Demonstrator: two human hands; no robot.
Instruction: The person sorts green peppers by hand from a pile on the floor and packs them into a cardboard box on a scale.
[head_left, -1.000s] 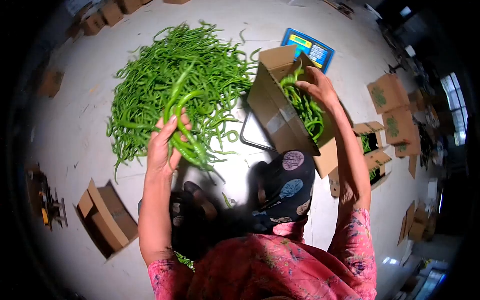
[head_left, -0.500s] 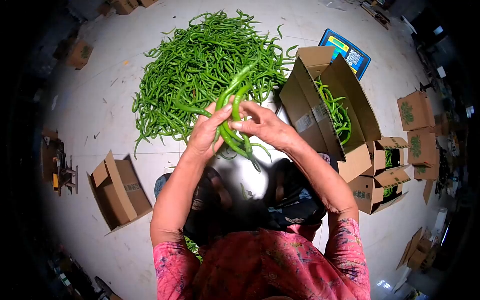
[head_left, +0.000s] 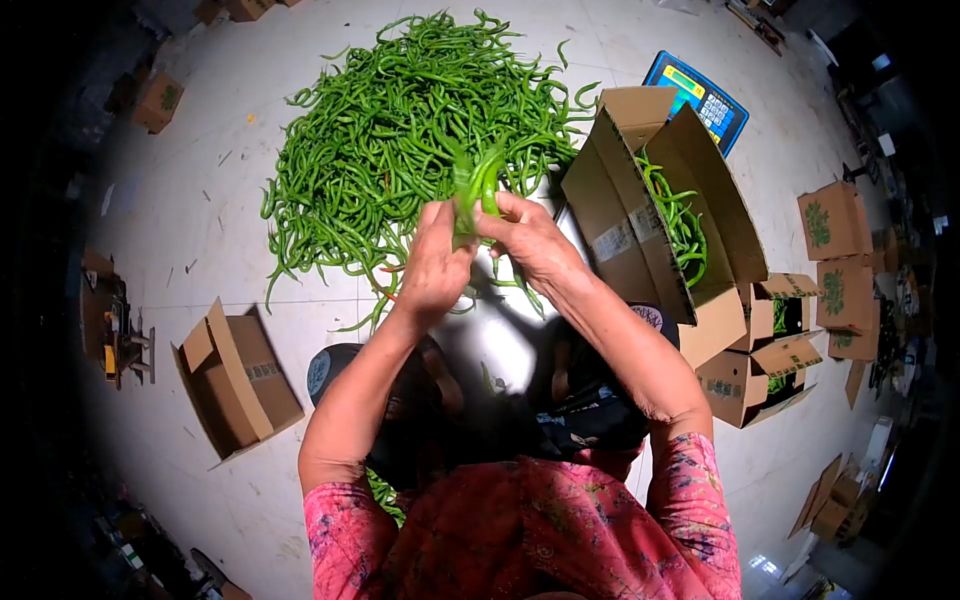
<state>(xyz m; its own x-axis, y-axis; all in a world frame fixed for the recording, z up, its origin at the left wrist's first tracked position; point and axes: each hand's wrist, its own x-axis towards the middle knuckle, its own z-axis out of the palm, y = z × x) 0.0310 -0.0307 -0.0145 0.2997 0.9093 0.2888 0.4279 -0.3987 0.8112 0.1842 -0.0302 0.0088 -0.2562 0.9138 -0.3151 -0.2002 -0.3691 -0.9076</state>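
Rolled inward since a moment ago, my left hand (head_left: 432, 268) sits beside my right hand (head_left: 535, 243), fingers of both curled around green peppers (head_left: 488, 182) near the heap (head_left: 400, 140).

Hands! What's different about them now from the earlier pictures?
The right hand left the box and moved left to meet the left hand. Now it has hold of the peppers too, which the left hand already held. They are bunched closer together than at first. The pile, the box and the scale stayed put.
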